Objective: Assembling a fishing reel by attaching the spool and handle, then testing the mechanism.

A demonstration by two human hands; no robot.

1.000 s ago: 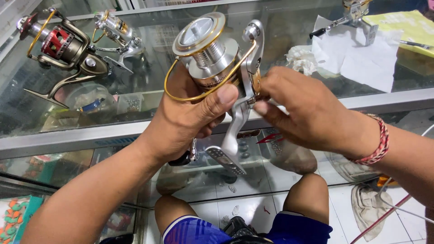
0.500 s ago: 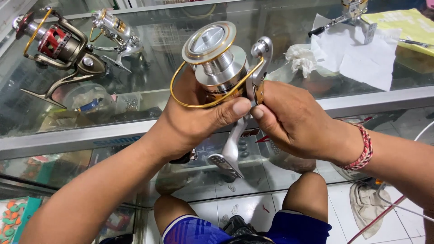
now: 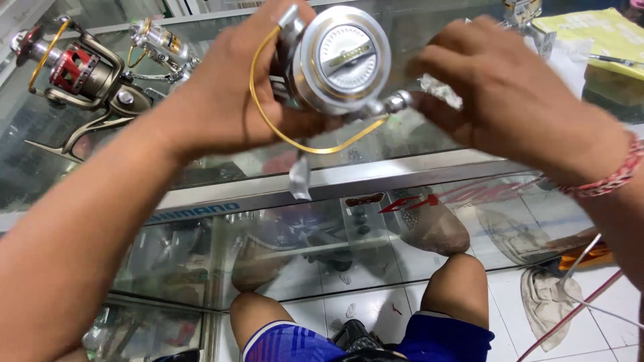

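Fingers of left hand (image 3: 225, 100) grip silver reel (image 3: 339, 64); right hand (image 3: 516, 100) pinches its side.

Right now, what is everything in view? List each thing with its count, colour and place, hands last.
silver spinning reel: 1, silver with a gold bail wire, held up over the counter, spool face toward the camera
red spinning reel: 1, red and grey-brown with a gold bail, lying on the glass counter at the far left
small spinning reel: 1, silver and gold, on the glass behind the red one
glass counter: 1, clear with a metal edge, across the middle
yellow paper: 1, top right on the glass
left hand: grips the silver reel's body
right hand: at the reel's right side, red bracelet on its wrist
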